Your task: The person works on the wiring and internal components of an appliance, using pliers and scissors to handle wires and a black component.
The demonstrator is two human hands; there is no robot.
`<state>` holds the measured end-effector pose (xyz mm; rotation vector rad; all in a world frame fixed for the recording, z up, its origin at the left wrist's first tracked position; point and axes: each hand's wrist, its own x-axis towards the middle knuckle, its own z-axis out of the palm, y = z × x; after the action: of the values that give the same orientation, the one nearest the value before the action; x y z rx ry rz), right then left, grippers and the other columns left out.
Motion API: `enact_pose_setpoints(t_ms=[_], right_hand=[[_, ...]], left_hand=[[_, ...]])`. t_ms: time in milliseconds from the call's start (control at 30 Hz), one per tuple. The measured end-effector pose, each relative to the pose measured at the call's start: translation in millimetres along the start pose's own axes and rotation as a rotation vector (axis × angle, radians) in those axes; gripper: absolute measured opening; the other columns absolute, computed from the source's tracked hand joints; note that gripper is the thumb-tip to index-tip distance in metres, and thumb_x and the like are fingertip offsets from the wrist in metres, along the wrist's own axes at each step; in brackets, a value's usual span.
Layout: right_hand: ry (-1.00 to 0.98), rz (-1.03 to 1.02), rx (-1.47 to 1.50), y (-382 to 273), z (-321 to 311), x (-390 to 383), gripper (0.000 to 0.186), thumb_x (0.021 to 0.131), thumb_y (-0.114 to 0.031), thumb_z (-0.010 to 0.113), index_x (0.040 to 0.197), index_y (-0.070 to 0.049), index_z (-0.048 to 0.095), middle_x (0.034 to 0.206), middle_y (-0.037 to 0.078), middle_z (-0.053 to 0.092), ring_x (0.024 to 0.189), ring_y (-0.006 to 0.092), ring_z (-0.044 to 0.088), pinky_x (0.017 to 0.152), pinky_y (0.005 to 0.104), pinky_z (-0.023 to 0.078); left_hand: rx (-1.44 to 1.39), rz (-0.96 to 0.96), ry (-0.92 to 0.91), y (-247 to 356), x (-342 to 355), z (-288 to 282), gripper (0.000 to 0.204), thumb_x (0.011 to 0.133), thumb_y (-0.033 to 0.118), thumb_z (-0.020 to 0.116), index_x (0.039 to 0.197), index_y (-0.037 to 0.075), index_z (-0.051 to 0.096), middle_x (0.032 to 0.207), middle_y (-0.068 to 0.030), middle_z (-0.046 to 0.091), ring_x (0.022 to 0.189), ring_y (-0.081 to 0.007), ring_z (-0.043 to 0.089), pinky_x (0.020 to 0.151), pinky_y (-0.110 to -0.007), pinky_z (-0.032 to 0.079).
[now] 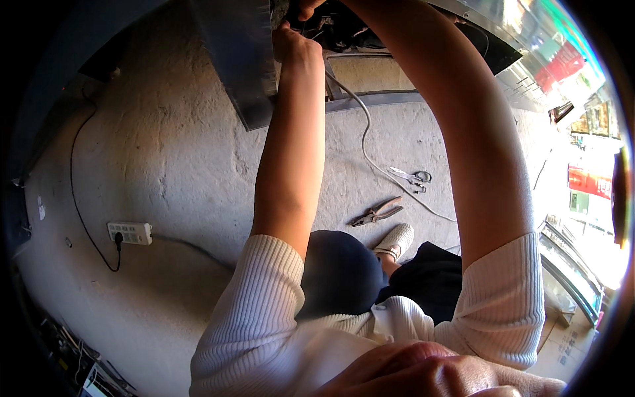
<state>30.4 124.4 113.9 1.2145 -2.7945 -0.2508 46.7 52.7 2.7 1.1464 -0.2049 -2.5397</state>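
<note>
At the top of the head view, both my arms reach into the dark opening of a metal cabinet (238,63). My left hand (296,47) is closed, its fingers bent among dark parts and thin wires (334,26); what they grip is hidden. Only some bent fingers of my right hand (309,8) show at the upper edge, close to the left hand, and what they pinch cannot be made out. A grey cable (366,126) hangs from the cabinet and runs down across the floor.
Pliers (378,212) and scissors (411,176) lie on the concrete floor (165,139) by my shoe (395,241). To the left, a white power strip (130,233) has a black plug and cord in it. Bright glass-fronted shelving (575,264) stands at the right.
</note>
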Motion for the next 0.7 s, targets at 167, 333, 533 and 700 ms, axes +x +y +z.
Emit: enact_pose_setpoints(t_ms=[167, 333, 533, 700], right_hand=[[0.0, 0.005, -0.001, 2.7, 2.2, -2.2, 0.042, 0.078, -0.016, 0.066, 0.119, -0.007, 0.06, 0.111, 0.015, 0.06, 0.105, 0.0326, 0.059, 0.091, 0.0428, 0.048], [0.01, 0.003, 0.004, 1.9, 1.1, -1.3, 0.042, 0.078, -0.015, 0.066, 0.119, -0.007, 0.06, 0.111, 0.015, 0.06, 0.105, 0.0324, 0.059, 0.091, 0.0427, 0.048], [0.016, 0.004, 0.013, 2.5, 0.9, -0.1, 0.042, 0.078, -0.015, 0.066, 0.118, -0.007, 0.06, 0.11, 0.015, 0.06, 0.105, 0.0322, 0.059, 0.091, 0.0427, 0.048], [0.019, 0.002, 0.012, 1.3, -1.5, -0.8, 0.042, 0.078, -0.014, 0.066, 0.118, -0.007, 0.06, 0.11, 0.015, 0.06, 0.105, 0.032, 0.059, 0.091, 0.0426, 0.048]], left_hand=[[-0.021, 0.221, 0.028, -14.9, -21.0, -1.6, 0.024, 0.085, 0.006, 0.062, 0.109, 0.002, 0.061, 0.114, -0.0075, 0.064, 0.102, -0.017, 0.059, 0.091, -0.032, 0.045], [-0.027, 0.322, -0.143, -7.6, -29.5, -4.6, 0.028, 0.085, 0.003, 0.06, 0.112, 0.001, 0.058, 0.109, -0.0083, 0.063, 0.094, -0.0187, 0.061, 0.085, -0.03, 0.047], [0.108, 0.298, -0.255, -4.8, -25.2, -26.1, 0.025, 0.082, 0.003, 0.061, 0.106, 0.0, 0.055, 0.092, -0.0058, 0.062, 0.077, -0.0135, 0.057, 0.069, -0.028, 0.047], [0.233, 0.233, -0.185, -5.2, -27.8, -24.1, 0.006, 0.082, 0.003, 0.062, 0.088, 0.004, 0.059, 0.075, -0.0022, 0.059, 0.069, -0.0136, 0.057, 0.068, -0.028, 0.049]])
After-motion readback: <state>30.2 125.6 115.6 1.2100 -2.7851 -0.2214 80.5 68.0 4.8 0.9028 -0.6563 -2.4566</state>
